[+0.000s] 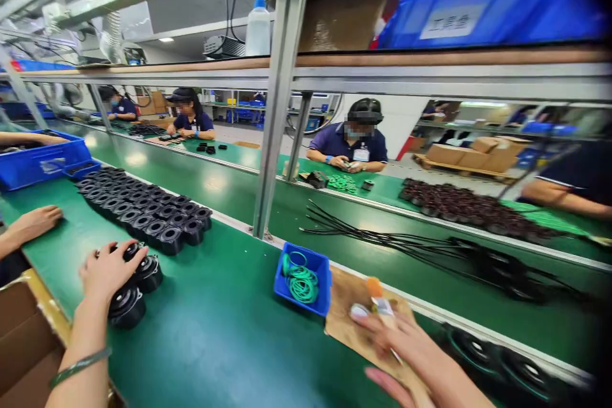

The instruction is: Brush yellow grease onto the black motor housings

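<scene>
My left hand (112,268) reaches over a small group of black round housings (127,306), its thumb and fingers curved around one of them. My right hand (411,344) is partly blurred, with fingers stretched out and the thumb apart, above a brown cardboard sheet (342,296). By its fingers lies what looks like a brush (382,307) with an orange end and a pale middle; whether the fingers touch it I cannot tell. A small round white piece (358,311) is near the fingertips. Beside the sheet, a blue bin (277,287) holds green rings (303,284).
Rows of black housings (143,207) stand behind my left hand. Another person's hand (38,226) rests at the left, near a blue crate (38,169). An upright metal post (275,108) rises behind the bench. Large black round parts (497,357) lie right; black cables (382,239) lie beyond.
</scene>
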Demonstrator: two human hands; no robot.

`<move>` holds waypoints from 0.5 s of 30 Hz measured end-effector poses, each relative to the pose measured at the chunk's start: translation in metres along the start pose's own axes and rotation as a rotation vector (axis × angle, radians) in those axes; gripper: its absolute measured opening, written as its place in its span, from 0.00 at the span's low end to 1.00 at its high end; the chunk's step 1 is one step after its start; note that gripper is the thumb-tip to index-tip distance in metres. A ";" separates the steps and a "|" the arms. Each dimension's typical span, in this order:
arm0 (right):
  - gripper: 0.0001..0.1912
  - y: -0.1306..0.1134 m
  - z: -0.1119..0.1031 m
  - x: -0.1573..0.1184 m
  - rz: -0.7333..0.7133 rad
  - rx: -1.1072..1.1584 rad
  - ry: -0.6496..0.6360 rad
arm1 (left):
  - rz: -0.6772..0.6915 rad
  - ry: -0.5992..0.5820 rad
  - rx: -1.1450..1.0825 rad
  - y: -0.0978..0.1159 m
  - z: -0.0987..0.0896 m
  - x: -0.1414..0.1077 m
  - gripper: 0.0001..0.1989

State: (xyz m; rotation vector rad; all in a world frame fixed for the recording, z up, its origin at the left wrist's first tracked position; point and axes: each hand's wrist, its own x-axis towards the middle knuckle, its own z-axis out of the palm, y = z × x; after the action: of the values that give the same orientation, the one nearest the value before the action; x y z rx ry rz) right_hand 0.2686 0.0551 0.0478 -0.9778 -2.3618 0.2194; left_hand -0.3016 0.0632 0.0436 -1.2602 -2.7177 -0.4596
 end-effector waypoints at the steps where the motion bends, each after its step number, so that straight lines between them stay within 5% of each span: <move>1: 0.21 -0.006 0.001 0.011 -0.014 -0.017 -0.023 | 0.000 0.001 -0.010 0.011 0.001 -0.013 0.32; 4: 0.03 -0.017 0.012 0.053 0.094 -0.092 -0.117 | 0.041 -0.009 -0.041 0.048 0.002 -0.052 0.32; 10: 0.08 -0.002 0.059 0.111 0.182 -0.231 -0.276 | 0.191 -0.027 -0.089 0.115 0.013 -0.116 0.30; 15: 0.07 0.010 0.082 0.128 0.169 -0.280 -0.316 | 0.380 0.031 -0.416 0.116 0.010 -0.159 0.30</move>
State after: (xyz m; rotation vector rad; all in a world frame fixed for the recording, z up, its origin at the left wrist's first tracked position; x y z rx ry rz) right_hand 0.1560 0.1560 0.0333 -1.3653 -2.6461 0.1142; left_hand -0.1097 0.0221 0.0243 -1.7965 -2.3418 -1.0147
